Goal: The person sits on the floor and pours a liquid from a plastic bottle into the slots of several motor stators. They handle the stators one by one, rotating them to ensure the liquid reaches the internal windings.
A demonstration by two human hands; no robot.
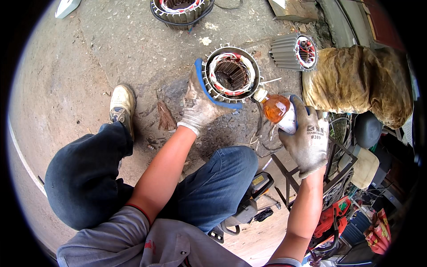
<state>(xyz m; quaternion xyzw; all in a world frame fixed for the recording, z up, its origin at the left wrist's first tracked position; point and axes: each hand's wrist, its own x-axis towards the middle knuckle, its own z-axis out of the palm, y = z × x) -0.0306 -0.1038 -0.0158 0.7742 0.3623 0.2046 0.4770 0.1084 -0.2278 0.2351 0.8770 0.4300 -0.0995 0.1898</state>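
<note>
My left hand (pixel 198 100), in a dirty grey glove with blue on it, grips the near left side of a metal motor stator (pixel 231 66) with red-and-white windings around its slotted core. My right hand (pixel 307 133), also gloved, is closed on a plastic bottle (pixel 276 107) of amber liquid with a white label. The bottle is tilted, its white top beside the stator’s lower right rim. A second, finned stator (pixel 287 52) lies on its side to the right, and a third (pixel 175 18) with a black cable stands at the top.
A stained brown sack (pixel 342 80) is at the right, above a metal frame (pixel 291 178), a black chair-like pad (pixel 368 129), red tools (pixel 329 220) and clutter. A power tool (pixel 258 187) lies beside my knee. Loose wires and debris are on the concrete ground (pixel 75 71).
</note>
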